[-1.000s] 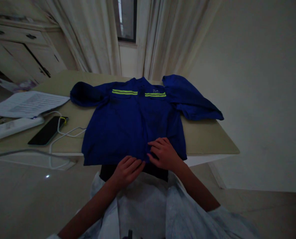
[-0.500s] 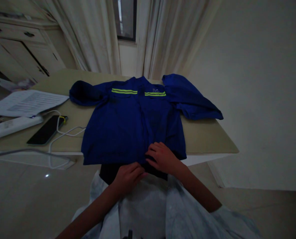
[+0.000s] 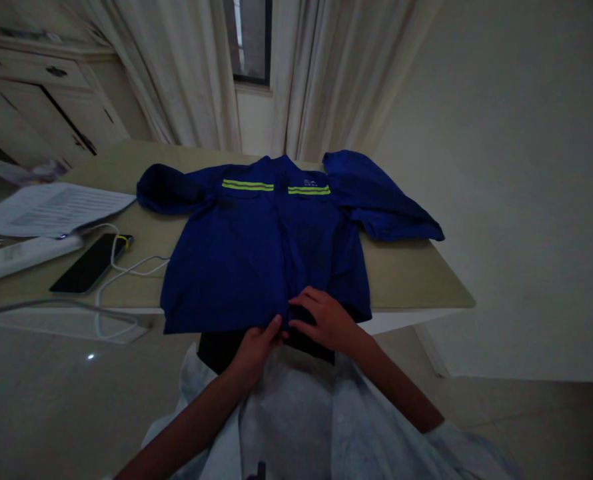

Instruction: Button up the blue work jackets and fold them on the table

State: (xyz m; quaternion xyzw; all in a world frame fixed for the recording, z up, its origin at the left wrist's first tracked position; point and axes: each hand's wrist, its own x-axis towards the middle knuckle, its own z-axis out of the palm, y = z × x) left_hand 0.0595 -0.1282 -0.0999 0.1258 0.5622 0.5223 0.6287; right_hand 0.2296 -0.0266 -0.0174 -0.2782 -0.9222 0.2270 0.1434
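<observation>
A blue work jacket with yellow-green stripes across the chest lies front side up, its collar at the far side and its hem over the table's near edge. Its left-side sleeve is bunched, while the other stretches out to the right. My left hand pinches the hem beside the front opening, thumb on top and fingers underneath. My right hand is closed on the hem just across the opening, fingers bent over the cloth. Some of its fingertips are hidden in the fabric.
The pale table carries a phone, a white power strip, printed papers and a white cable left of the jacket. A grey cord crosses the near left edge. Curtains hang behind, and a wall stands right.
My left hand has moved up to the hem, its thumb now on top of the cloth. My right hand has barely moved, and the jacket lies as before.
</observation>
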